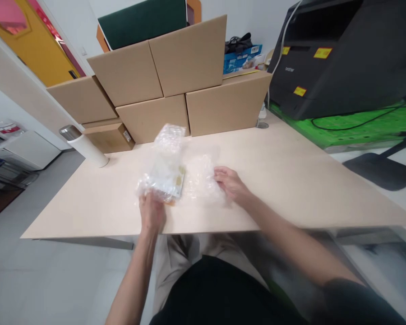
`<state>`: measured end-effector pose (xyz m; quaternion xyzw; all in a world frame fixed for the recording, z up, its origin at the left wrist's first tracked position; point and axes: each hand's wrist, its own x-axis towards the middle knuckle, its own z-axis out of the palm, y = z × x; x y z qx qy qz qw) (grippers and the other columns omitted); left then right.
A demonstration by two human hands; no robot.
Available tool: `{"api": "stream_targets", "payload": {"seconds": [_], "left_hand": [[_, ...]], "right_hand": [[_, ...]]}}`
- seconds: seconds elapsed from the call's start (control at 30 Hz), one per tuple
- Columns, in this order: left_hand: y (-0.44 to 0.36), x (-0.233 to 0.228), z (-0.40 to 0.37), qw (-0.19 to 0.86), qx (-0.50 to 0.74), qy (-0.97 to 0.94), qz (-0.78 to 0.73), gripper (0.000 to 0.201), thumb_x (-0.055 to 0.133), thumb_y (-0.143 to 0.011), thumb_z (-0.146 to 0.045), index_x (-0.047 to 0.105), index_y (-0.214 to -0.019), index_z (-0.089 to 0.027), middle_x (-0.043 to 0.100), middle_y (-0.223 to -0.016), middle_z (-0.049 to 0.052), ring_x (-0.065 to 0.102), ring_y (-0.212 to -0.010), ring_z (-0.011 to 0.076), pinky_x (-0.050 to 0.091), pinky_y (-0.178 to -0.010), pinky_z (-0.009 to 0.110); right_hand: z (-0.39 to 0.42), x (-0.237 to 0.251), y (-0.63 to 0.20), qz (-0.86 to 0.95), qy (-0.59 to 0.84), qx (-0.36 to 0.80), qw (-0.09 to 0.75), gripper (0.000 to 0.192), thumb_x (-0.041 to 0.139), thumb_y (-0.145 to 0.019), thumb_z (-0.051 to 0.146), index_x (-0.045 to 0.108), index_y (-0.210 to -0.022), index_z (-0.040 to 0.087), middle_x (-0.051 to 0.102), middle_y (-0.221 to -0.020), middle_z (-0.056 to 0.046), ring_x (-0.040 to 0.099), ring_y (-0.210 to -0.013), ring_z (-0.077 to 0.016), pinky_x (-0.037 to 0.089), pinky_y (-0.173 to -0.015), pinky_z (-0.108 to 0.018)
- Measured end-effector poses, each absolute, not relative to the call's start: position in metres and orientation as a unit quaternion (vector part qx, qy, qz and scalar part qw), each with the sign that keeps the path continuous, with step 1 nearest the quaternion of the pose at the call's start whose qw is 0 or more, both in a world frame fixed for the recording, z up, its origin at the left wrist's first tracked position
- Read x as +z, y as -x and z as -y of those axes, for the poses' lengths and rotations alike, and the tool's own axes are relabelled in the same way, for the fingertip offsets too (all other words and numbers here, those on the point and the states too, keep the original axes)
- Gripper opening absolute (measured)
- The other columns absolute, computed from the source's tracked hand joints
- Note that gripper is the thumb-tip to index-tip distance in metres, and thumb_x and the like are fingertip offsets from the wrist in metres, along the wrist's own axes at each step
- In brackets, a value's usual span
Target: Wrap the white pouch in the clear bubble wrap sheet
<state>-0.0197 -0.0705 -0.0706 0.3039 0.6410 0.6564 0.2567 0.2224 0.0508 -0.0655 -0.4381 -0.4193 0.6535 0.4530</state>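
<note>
A sheet of clear bubble wrap point(203, 183) lies spread on the pale table, with part of it folded up at the back and left. On and partly under it rests a flat, light-coloured item point(171, 178) with yellowish patches, perhaps a booklet; its kind is blurred by the plastic. My left hand point(151, 214) is closed on the near left corner of the wrap, its fingertips partly covered by plastic. At the right edge of the sheet, my right hand point(230, 183) pinches the wrap between thumb and curled fingers. A bit of orange shows below the flat item.
Stacked cardboard boxes point(152, 115) stand along the back of the table point(284, 180). A white bottle point(88, 149) with a metal lid stands at the back left. To the right, a large black printer point(318, 67) sits on a green pallet-like base point(352, 126).
</note>
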Motion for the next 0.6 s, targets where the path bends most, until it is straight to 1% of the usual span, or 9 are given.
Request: {"api": "stream_targets", "payload": {"seconds": [0.03, 0.1, 0.17, 0.2, 0.27, 0.37, 0.47, 0.53, 0.6], "left_hand": [[0.024, -0.071, 0.076, 0.209, 0.647, -0.29, -0.674, 0.066, 0.052, -0.09, -0.058, 0.035, -0.145, -0.025, 0.053, -0.139, 0.016, 0.053, -0.129, 0.0296, 0.049, -0.102, 0.049], [0.026, -0.069, 0.085, 0.06, 0.596, -0.319, -0.734, 0.088, 0.062, -0.086, -0.053, 0.016, -0.154, -0.023, 0.029, -0.157, 0.021, 0.031, -0.146, 0.0325, 0.035, -0.113, 0.054], [0.021, -0.064, 0.088, -0.078, 0.507, -0.414, -0.752, 0.097, 0.066, -0.083, -0.053, 0.013, -0.156, -0.018, 0.01, -0.163, 0.022, 0.01, -0.152, 0.0353, 0.018, -0.12, 0.056], [0.016, -0.062, 0.086, -0.108, 0.451, -0.473, -0.749, 0.095, 0.067, -0.082, -0.053, 0.018, -0.155, -0.016, 0.008, -0.163, 0.022, 0.005, -0.152, 0.0372, 0.013, -0.121, 0.058], [0.008, -0.058, 0.078, -0.093, 0.341, -0.573, -0.739, 0.086, 0.068, -0.08, -0.052, 0.032, -0.151, -0.018, 0.016, -0.163, 0.021, 0.01, -0.151, 0.0409, 0.011, -0.119, 0.063], [0.01, -0.056, 0.059, -0.027, 0.252, -0.619, -0.743, 0.063, 0.062, -0.086, -0.04, 0.046, -0.143, -0.017, 0.046, -0.148, 0.021, 0.04, -0.139, 0.0397, 0.03, -0.112, 0.06], [0.038, -0.053, 0.048, 0.0, 0.285, -0.581, -0.762, 0.041, 0.049, -0.09, -0.025, 0.059, -0.128, -0.016, 0.069, -0.116, 0.016, 0.065, -0.11, 0.0312, 0.047, -0.098, 0.047], [0.066, -0.049, 0.049, 0.013, 0.354, -0.525, -0.774, 0.041, 0.046, -0.09, -0.024, 0.058, -0.128, -0.017, 0.072, -0.099, 0.01, 0.069, -0.092, 0.0258, 0.052, -0.089, 0.04], [0.092, -0.043, 0.057, -0.003, 0.419, -0.455, -0.786, 0.046, 0.045, -0.09, -0.023, 0.052, -0.134, -0.015, 0.069, -0.097, 0.009, 0.069, -0.084, 0.0229, 0.053, -0.084, 0.039]], "right_hand": [[-0.051, -0.066, -0.226, 0.419, 0.444, 0.65, 0.453, 0.035, 0.065, -0.053, 0.02, 0.062, -0.088, 0.022, 0.06, -0.078, 0.001, 0.053, -0.064, -0.0122, 0.043, -0.057, -0.026], [-0.05, -0.067, -0.231, 0.416, 0.449, 0.65, 0.451, 0.036, 0.065, -0.052, 0.021, 0.062, -0.088, 0.021, 0.059, -0.078, 0.001, 0.051, -0.062, -0.0108, 0.041, -0.055, -0.025], [-0.049, -0.068, -0.232, 0.414, 0.448, 0.65, 0.453, 0.037, 0.066, -0.05, 0.022, 0.062, -0.087, 0.021, 0.058, -0.076, 0.002, 0.049, -0.06, -0.0098, 0.039, -0.054, -0.025], [-0.049, -0.068, -0.231, 0.415, 0.447, 0.648, 0.457, 0.038, 0.066, -0.05, 0.023, 0.062, -0.087, 0.021, 0.057, -0.075, 0.002, 0.047, -0.059, -0.0093, 0.038, -0.053, -0.024], [-0.048, -0.068, -0.229, 0.421, 0.446, 0.636, 0.468, 0.039, 0.065, -0.049, 0.025, 0.061, -0.088, 0.021, 0.056, -0.074, 0.003, 0.045, -0.057, -0.0086, 0.036, -0.052, -0.024], [-0.047, -0.067, -0.229, 0.429, 0.446, 0.61, 0.495, 0.04, 0.064, -0.05, 0.028, 0.06, -0.09, 0.021, 0.056, -0.075, 0.003, 0.044, -0.057, -0.0083, 0.034, -0.051, -0.024], [-0.048, -0.066, -0.236, 0.441, 0.449, 0.584, 0.513, 0.041, 0.062, -0.051, 0.028, 0.058, -0.091, 0.021, 0.057, -0.077, 0.003, 0.044, -0.056, -0.0082, 0.035, -0.052, -0.024], [-0.048, -0.065, -0.243, 0.451, 0.459, 0.566, 0.515, 0.041, 0.062, -0.052, 0.028, 0.058, -0.092, 0.021, 0.058, -0.078, 0.003, 0.043, -0.054, -0.0079, 0.035, -0.052, -0.025], [-0.049, -0.065, -0.252, 0.456, 0.476, 0.546, 0.517, 0.042, 0.062, -0.052, 0.027, 0.059, -0.093, 0.02, 0.058, -0.08, 0.002, 0.043, -0.054, -0.0079, 0.036, -0.052, -0.025]]}}
